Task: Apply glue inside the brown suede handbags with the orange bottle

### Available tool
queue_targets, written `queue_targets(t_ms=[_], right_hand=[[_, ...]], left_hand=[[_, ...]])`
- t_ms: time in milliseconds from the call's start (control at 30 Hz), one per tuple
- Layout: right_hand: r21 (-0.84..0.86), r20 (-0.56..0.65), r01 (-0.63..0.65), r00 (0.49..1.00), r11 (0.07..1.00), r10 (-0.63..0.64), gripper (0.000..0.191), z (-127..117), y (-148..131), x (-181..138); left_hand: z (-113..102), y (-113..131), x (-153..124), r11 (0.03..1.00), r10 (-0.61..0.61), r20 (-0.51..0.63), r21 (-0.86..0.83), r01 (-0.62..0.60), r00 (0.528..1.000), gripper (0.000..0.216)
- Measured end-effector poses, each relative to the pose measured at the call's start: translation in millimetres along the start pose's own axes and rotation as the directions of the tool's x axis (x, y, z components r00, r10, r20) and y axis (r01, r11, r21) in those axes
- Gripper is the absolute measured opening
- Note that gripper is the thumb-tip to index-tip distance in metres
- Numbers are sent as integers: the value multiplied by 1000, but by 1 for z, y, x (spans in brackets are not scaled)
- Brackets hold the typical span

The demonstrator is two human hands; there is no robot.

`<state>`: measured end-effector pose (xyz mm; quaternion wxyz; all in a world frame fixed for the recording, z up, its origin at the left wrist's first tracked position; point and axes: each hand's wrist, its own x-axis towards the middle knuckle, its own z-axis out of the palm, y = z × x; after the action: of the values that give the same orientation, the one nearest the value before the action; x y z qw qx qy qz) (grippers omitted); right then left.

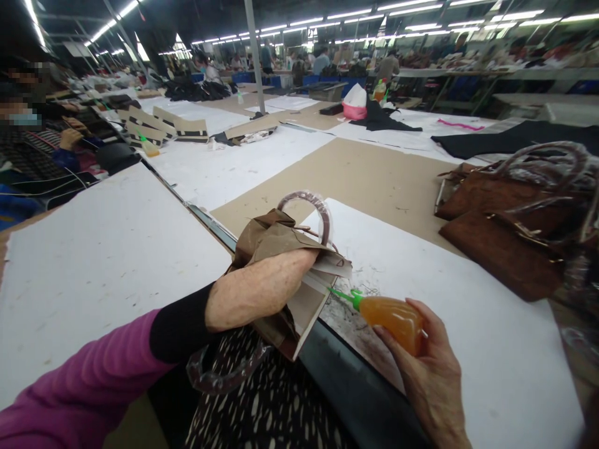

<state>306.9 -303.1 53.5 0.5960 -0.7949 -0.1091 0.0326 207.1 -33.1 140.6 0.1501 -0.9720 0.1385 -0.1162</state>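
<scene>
My right hand (428, 352) is wrapped round a squeeze bottle of amber liquid (390, 317), probably glue, with a green nozzle. The nozzle tip points left, at or very near the pale edge of a brown handbag (262, 240). This bag lies tilted at the table edge over my lap, its lining and light panels showing. One plastic-wrapped handle (306, 196) arches up behind it, another (229, 377) hangs below. My left hand (299, 265) reaches into the bag's folds; its fingers are hidden by the material.
Brown suede handbags (510, 240) with wrapped handles stand at the right. White sheets (421, 262) and brown board (355, 174) cover the table; dark scraps lie near the nozzle. Beige panels (150, 125) and another glue bottle (148, 146) lie far left, near co-workers. A post (255, 56) rises behind.
</scene>
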Motion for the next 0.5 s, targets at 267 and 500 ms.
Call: queue_targets(t_ms=[267, 500], right_hand=[[44, 25, -223, 975, 974, 222, 63, -8, -12, -6], [35, 182, -322, 933, 946, 310, 63, -15, -19, -22]], left_hand=[[-18, 0, 2, 987, 73, 157, 133, -94, 985, 58], [1, -3, 1, 993, 60, 114, -106, -48, 992, 54]])
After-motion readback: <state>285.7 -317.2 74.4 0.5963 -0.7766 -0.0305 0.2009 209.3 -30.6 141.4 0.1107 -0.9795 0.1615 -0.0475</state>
